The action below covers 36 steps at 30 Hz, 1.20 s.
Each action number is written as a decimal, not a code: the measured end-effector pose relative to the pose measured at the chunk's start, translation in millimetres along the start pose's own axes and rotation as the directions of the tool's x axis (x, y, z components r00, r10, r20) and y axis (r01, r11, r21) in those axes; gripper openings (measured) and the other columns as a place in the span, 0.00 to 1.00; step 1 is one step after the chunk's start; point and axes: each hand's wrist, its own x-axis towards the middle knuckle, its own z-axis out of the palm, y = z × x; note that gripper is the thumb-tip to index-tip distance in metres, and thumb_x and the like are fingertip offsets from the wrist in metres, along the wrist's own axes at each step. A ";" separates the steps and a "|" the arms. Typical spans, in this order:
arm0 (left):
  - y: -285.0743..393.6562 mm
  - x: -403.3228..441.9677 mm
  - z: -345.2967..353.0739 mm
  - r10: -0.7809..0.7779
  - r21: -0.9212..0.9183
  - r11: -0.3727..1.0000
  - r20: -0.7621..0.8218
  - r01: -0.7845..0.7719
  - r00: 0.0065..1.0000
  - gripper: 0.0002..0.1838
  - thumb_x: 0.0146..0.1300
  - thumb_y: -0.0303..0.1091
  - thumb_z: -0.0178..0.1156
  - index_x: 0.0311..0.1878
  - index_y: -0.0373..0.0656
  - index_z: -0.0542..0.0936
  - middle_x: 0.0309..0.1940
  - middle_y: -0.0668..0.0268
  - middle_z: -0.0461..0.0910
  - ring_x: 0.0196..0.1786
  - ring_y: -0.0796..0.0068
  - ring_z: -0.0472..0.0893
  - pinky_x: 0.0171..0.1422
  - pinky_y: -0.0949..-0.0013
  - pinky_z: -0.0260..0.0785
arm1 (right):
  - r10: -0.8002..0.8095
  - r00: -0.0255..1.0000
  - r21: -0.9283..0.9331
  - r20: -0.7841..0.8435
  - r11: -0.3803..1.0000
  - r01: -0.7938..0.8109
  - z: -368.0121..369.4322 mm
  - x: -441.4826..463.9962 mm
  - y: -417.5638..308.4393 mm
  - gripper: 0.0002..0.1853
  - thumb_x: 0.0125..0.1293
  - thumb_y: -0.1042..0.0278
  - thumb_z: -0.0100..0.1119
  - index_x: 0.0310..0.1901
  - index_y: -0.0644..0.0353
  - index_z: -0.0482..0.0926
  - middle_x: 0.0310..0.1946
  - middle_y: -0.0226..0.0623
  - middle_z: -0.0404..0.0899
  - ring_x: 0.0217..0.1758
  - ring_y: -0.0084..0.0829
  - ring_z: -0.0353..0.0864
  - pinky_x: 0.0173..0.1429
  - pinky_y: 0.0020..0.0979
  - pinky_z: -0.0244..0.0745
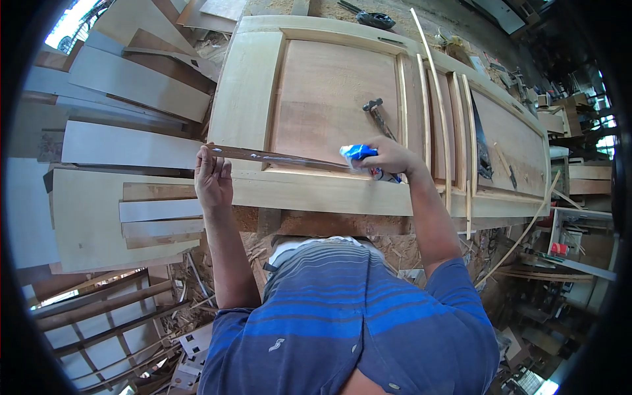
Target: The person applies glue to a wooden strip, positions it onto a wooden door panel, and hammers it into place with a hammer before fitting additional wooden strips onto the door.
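My left hand [214,176] pinches the left end of a thin brown wood strip [263,157], which runs to the right over the lower edge of a panelled wooden door [253,99]. Whitish glue-like patches dot the strip's face. My right hand [390,158] is closed around a blue and white tube or bottle [359,152], its end close to the strip's right part. Behind my right hand, a hammer [377,117] lies on the door's large panel. Where the strip ends on the right is hidden by the hand and the tube.
Long thin wood strips [439,118] lie across the door's right half, near a dark handsaw [482,145]. White and wooden boards [131,146] are stacked at left. A black object [376,20] sits beyond the far edge. Shavings cover the floor.
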 end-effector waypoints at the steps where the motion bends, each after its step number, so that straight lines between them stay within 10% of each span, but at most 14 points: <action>1: -0.2 0.6 -1.6 -0.001 0.005 1.000 -0.004 0.001 1.000 0.16 0.88 0.43 0.63 0.64 0.39 0.84 0.31 0.80 0.68 0.29 0.86 0.58 0.37 0.76 0.59 | -0.053 0.998 0.075 -0.029 0.996 0.055 -4.8 -0.9 7.6 0.22 0.61 0.66 0.75 0.56 0.68 0.90 0.42 0.34 0.92 0.46 0.25 0.88 0.55 0.32 0.84; 4: -1.1 3.0 -16.4 0.008 0.066 0.998 -0.002 -0.008 1.000 0.14 0.88 0.42 0.63 0.62 0.42 0.84 0.29 0.81 0.66 0.29 0.86 0.59 0.36 0.76 0.59 | -0.176 0.943 0.102 -0.284 0.972 0.212 -12.9 -21.6 1.3 0.25 0.64 0.63 0.80 0.61 0.64 0.88 0.42 0.32 0.90 0.42 0.28 0.88 0.51 0.33 0.83; 12: -7.3 -5.6 -62.6 -0.048 0.161 0.982 -0.274 0.095 0.961 0.08 0.87 0.42 0.65 0.53 0.50 0.82 0.25 0.83 0.61 0.26 0.88 0.57 0.32 0.75 0.53 | 0.110 0.779 -0.053 -0.617 0.982 -0.181 -9.4 37.2 75.2 0.36 0.59 0.48 0.90 0.62 0.61 0.85 0.50 0.45 0.92 0.53 0.38 0.94 0.61 0.42 0.89; 19: -14.7 -18.8 -114.0 -0.122 0.222 0.953 -0.339 0.206 0.933 0.12 0.86 0.43 0.65 0.42 0.54 0.78 0.26 0.82 0.59 0.27 0.86 0.59 0.32 0.72 0.55 | -0.339 0.547 -0.341 -0.765 0.935 0.103 37.2 75.3 60.2 0.26 0.62 0.64 0.82 0.62 0.60 0.87 0.56 0.50 0.91 0.59 0.56 0.90 0.68 0.50 0.84; 24: -17.4 -32.4 -130.7 -0.150 0.277 0.920 -0.402 0.276 0.903 0.11 0.87 0.43 0.63 0.43 0.55 0.77 0.25 0.82 0.59 0.26 0.85 0.59 0.31 0.72 0.56 | 0.033 0.645 -0.105 -0.764 0.979 -0.174 75.0 1.4 126.5 0.11 0.70 0.78 0.65 0.49 0.58 0.92 0.55 0.46 0.89 0.61 0.52 0.87 0.67 0.48 0.82; 36: -22.6 -3.9 -146.7 -0.248 0.275 0.881 -0.428 0.386 0.869 0.21 0.87 0.44 0.63 0.32 0.54 0.71 0.21 0.79 0.59 0.23 0.81 0.59 0.27 0.69 0.55 | 0.080 0.738 0.003 -0.670 0.994 -0.105 91.7 -44.5 171.4 0.15 0.72 0.79 0.69 0.58 0.59 0.89 0.50 0.43 0.90 0.57 0.42 0.90 0.66 0.42 0.85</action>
